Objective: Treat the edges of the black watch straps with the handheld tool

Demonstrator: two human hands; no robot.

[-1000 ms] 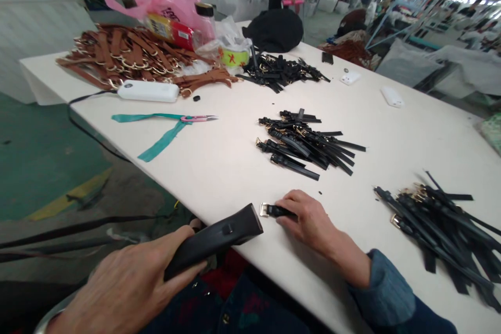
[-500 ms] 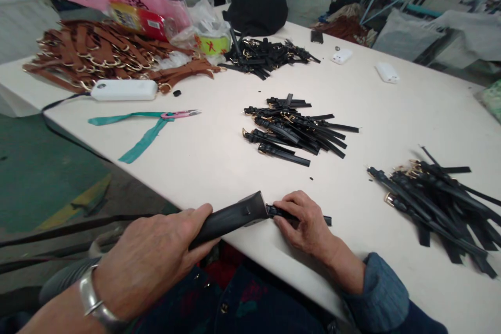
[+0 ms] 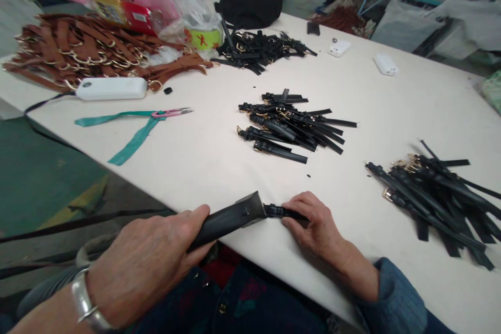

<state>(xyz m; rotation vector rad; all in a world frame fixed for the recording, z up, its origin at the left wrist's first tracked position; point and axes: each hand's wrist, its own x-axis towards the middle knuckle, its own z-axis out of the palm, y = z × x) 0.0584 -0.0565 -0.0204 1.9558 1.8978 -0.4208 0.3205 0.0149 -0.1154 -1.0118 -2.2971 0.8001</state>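
Note:
My left hand (image 3: 148,258) is closed around a wide black leather-like strap (image 3: 230,220), whose broad end points right over the table's near edge. Against that end lies a narrow black strap (image 3: 275,211), partly covered by my right hand (image 3: 315,222). My right thumb and fingers pinch this narrow strap close to the tabletop. Whether the two straps are joined is hidden at the wide end. Beyond my hands lies a pile of short black buckle straps (image 3: 291,125) with gold-coloured buckles. Another such pile (image 3: 434,198) is to the right.
Pink-handled thread snips (image 3: 172,112) with a green ribbon lie at left on the white table (image 3: 203,167). Behind them are a white device (image 3: 111,88) with a cord and brown straps with rings (image 3: 78,52). A black cap (image 3: 252,0) and more black straps (image 3: 266,49) are farther back.
My right hand has shifted slightly right along the narrow strap, uncovering more of it beside the wide strap's end. My left hand keeps its hold. The view has shifted a little.

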